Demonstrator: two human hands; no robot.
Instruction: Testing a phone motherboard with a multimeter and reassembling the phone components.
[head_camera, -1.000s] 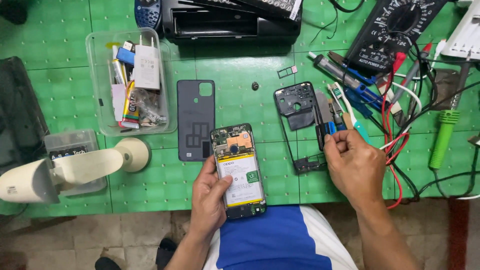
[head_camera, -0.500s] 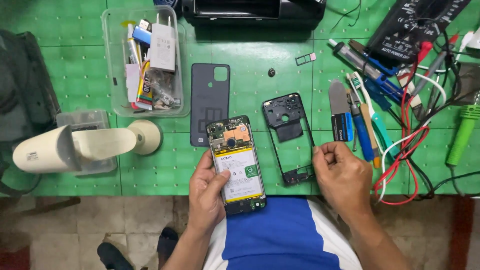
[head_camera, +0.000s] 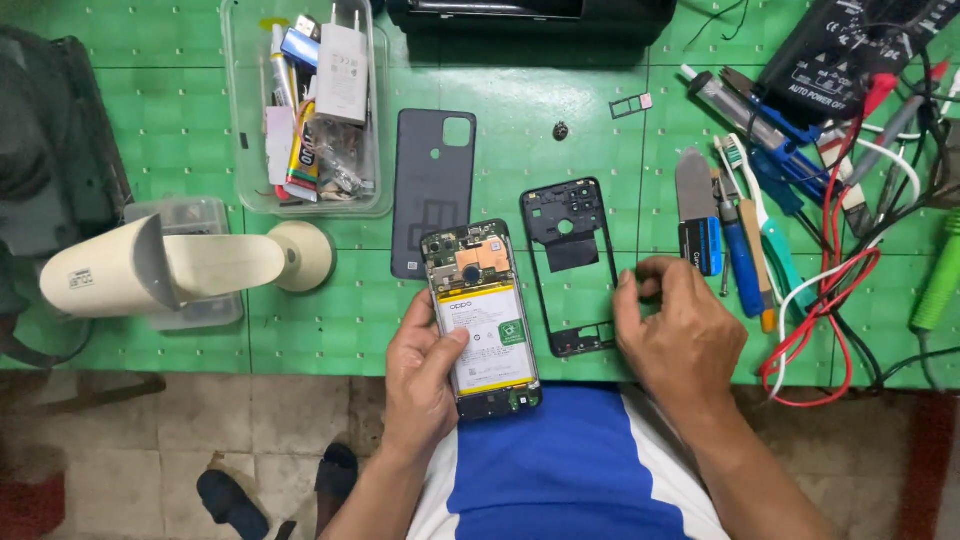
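**Opened phone in my left hand, right hand beside the frame**

My left hand (head_camera: 425, 375) is closed around the opened phone (head_camera: 482, 315), battery side up, over the near edge of the green mat (head_camera: 330, 330). My right hand (head_camera: 680, 335) hovers just beside the black middle frame (head_camera: 570, 265), fingertips pinched; whether they hold something, I cannot tell. I judge it best to keep the phone level and my thumb off the board.

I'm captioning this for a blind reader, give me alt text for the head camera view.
A left hand holds an opened phone with its battery showing, over a green table. The right hand rests beside a black phone frame, with scattered tools nearby.
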